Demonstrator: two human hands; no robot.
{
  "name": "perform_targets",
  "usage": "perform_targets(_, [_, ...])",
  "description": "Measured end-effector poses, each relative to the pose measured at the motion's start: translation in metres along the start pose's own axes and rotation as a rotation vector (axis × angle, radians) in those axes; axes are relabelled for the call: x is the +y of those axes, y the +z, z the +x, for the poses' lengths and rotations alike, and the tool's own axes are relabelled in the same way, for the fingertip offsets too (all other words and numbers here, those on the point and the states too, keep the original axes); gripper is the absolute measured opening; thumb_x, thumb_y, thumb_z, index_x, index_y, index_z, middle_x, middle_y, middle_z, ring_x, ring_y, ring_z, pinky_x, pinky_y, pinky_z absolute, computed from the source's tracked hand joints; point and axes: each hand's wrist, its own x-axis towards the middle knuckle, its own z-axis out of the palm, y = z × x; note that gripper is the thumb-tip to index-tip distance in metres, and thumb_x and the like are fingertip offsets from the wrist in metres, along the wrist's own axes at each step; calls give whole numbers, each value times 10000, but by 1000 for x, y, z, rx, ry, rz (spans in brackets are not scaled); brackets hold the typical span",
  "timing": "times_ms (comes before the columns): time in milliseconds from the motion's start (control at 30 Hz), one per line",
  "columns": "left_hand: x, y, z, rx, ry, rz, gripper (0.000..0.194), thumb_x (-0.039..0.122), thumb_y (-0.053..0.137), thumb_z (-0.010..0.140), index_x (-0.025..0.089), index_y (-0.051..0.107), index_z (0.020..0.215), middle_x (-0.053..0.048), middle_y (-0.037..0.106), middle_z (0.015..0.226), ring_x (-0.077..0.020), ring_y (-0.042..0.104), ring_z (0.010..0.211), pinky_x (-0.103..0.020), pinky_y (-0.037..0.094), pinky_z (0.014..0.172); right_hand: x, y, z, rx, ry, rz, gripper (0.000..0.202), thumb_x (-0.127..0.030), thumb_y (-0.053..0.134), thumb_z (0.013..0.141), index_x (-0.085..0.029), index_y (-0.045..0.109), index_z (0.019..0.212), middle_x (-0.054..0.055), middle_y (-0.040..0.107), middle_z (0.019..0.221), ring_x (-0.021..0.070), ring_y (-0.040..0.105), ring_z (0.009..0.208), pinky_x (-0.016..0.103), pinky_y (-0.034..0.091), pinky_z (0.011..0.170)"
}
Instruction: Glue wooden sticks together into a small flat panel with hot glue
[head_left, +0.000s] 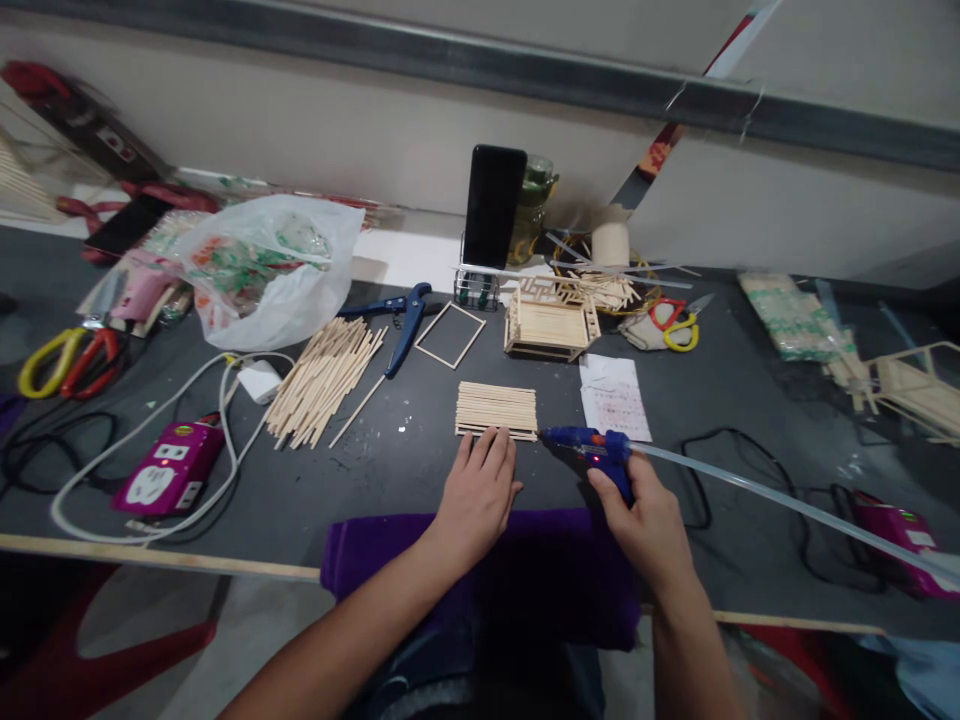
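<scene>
A small panel of wooden sticks (496, 405) laid side by side rests on the dark table. My left hand (480, 485) lies on its near edge, fingers stretched out and flat. In my right hand (651, 515) is a blue glue gun (600, 448), its red light on and a long clear glue stick (765, 500) trailing from its back. The nozzle meets the panel's near right corner, or is very close to it. Beyond the panel stand a square stick frame (451, 336) and a small wooden stick model (551, 322).
Left of the panel lie a pile of loose sticks (326, 380), a blue cutter (409, 330) and a purple power strip (174, 465) with a white cable. Behind are a plastic bag (270, 270) and an upright phone (493, 208). A paper (613, 395) and scissors (679, 325) sit to the right.
</scene>
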Motion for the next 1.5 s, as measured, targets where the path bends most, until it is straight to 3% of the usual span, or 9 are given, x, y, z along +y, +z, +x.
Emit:
perform_targets(133, [0, 1, 0, 12, 4, 5, 470, 335, 360, 970, 77, 489, 1341, -148, 476, 1437, -277, 426, 1322, -465, 306, 1109, 1, 1, 0, 13, -3, -10, 416, -536, 457, 835, -185, 600, 1006, 68, 676, 662, 226, 605, 529, 297, 435, 524])
perform_targets(567, [0, 1, 1, -22, -5, 3, 474, 340, 354, 971, 94, 486, 1354, -143, 486, 1429, -287, 393, 1345, -507, 292, 1117, 1, 1, 0, -2, 9, -2, 406, -536, 459, 838, -195, 595, 1010, 50, 657, 624, 217, 570, 483, 296, 417, 505])
perform_targets(1000, [0, 3, 0, 4, 7, 13, 474, 342, 377, 967, 77, 494, 1342, -152, 480, 1432, -281, 408, 1344, -468, 293, 1124, 1, 1, 0, -6, 16, -27, 469, -551, 440, 838, -165, 596, 1055, 107, 705, 741, 256, 647, 604, 314, 457, 565])
perform_targets(1267, [0, 4, 0, 40, 15, 31, 464, 333, 371, 969, 62, 517, 1317, -141, 499, 1419, -294, 431, 1327, -460, 323, 1106, 2, 0, 0, -34, 30, -29, 490, -555, 432, 843, -149, 599, 1060, 92, 693, 695, 232, 606, 519, 311, 439, 534])
perform_targets(1500, [0, 6, 0, 33, 21, 49, 468, 346, 377, 969, 70, 513, 1322, -145, 489, 1426, -287, 428, 1331, -455, 329, 1099, 4, 0, -1, 19, 0, -20, 465, -558, 459, 837, -164, 603, 1038, 85, 689, 706, 240, 628, 587, 302, 450, 551])
